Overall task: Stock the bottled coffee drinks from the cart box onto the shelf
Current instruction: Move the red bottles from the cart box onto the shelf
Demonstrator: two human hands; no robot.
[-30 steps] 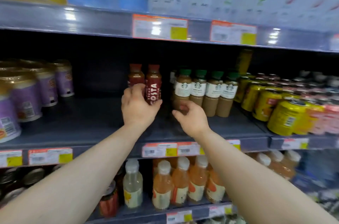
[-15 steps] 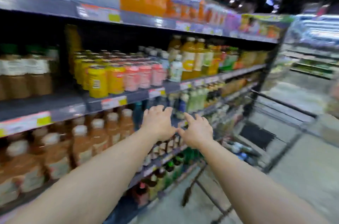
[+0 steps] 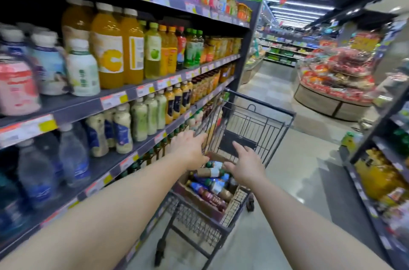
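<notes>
We see both arms stretched out over a dark wire shopping cart (image 3: 254,119) that stands in the aisle just beside the shelf (image 3: 124,101) on the left. In the cart's basket sits a cardboard box (image 3: 205,203), and the bottled coffee drinks (image 3: 212,187) lie in it on their sides, piled loosely, some with blue labels and some with dark red ones.

Our left hand (image 3: 190,150) is above the near left corner of the box, palm down, fingers spread and extended toward the cart's left wall, holding nothing. Our right hand (image 3: 245,165) is just above the bottles, fingers straight and apart, also with nothing in it; its thumb seems to brush the topmost bottle, though the blur makes it hard to be sure.

The shelf on the left carries rows of juice bottles (image 3: 115,48), pale milky bottles (image 3: 141,119) one level down and water bottles (image 3: 73,156) lower still, with price tags (image 3: 112,101) along each edge. Farther down the aisle on the right stands a round display of red packaged goods (image 3: 338,79).
</notes>
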